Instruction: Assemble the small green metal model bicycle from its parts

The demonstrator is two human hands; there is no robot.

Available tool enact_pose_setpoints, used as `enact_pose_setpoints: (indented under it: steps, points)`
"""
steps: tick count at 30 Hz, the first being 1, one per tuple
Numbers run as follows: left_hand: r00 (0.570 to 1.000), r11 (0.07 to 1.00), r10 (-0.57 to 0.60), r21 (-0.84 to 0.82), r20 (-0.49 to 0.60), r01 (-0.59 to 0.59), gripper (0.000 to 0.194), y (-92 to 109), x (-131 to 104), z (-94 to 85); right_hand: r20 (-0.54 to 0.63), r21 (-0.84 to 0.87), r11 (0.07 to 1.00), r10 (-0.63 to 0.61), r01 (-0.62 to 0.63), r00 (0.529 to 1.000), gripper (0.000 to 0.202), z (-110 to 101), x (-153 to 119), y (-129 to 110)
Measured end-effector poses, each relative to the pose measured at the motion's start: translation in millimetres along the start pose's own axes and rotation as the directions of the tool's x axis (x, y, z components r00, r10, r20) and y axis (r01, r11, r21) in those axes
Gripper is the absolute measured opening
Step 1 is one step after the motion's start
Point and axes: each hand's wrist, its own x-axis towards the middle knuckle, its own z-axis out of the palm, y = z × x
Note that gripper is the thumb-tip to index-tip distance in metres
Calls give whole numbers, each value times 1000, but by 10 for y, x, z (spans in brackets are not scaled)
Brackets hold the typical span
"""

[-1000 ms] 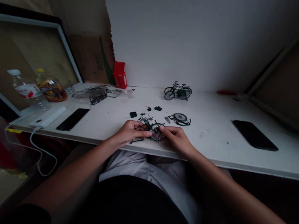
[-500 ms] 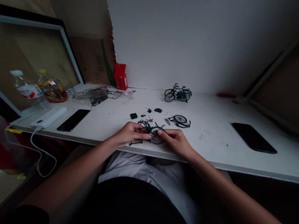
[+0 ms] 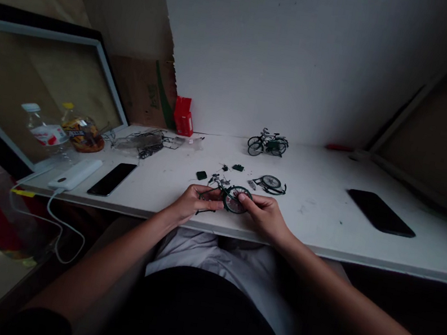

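Note:
Near the table's front edge, my left hand (image 3: 199, 203) is closed on the dark green frame of a model bicycle. My right hand (image 3: 259, 211) pinches the spoked model bicycle wheel (image 3: 234, 199), which sits against that frame between both hands. The fingers hide part of the frame and the wheel's right side. Just beyond lie small dark parts (image 3: 224, 168), a green square piece (image 3: 201, 175) and a green block (image 3: 238, 167). Another wheel (image 3: 271, 182) with a curved dark part rests to the right of them.
Assembled model bicycles (image 3: 268, 143) stand at the back by a white board (image 3: 288, 58). Phones (image 3: 112, 179) (image 3: 381, 213) lie at either side. A power bank (image 3: 76, 174), bottles (image 3: 47, 132), wrapped parts (image 3: 145, 144) and a red box (image 3: 183, 117) occupy the left.
The wheel between my hands now shows more of its round face, and the frame is tilted a little differently. Both hands keep their hold. The whole view has shifted slightly.

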Motion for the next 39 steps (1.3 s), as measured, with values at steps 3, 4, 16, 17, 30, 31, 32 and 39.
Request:
enact_pose_setpoints:
  steps: [3,4,16,17,30,31,32,39]
  points:
    - [995,999,42,20,87,-44,38,24,-17,10,-55,-5,1000,-29,29,998,51,49,-20,-9]
    - [995,998,51,38,91,-55,35,24,-18,12,-63,-9,999,-35,35,997,51,65,-30,-14]
    - [998,989,61,133,-3,-60,27,-28,2,6,-33,-43,998,-40,39,999,52,98,-50,-15]
    - [998,991,58,124,-16,-56,27,-38,3,9,-26,-29,999,-37,36,999,52,94,-28,-13]
    - [866,984,99,-81,-490,-158,38,56,146,-282,33,-811,584,-25,42,999,24,-181,1184,91]
    - [855,984,102,-74,-509,-161,40,45,152,-311,22,-841,541,13,11,1000,22,-152,1266,121]
    - [846,985,96,-73,-524,-157,41,29,157,-332,4,-858,514,38,-17,999,21,-120,1338,154]
    - [853,989,70,-72,-517,-125,43,-56,175,-351,-63,-900,427,82,-93,995,21,8,1631,325]
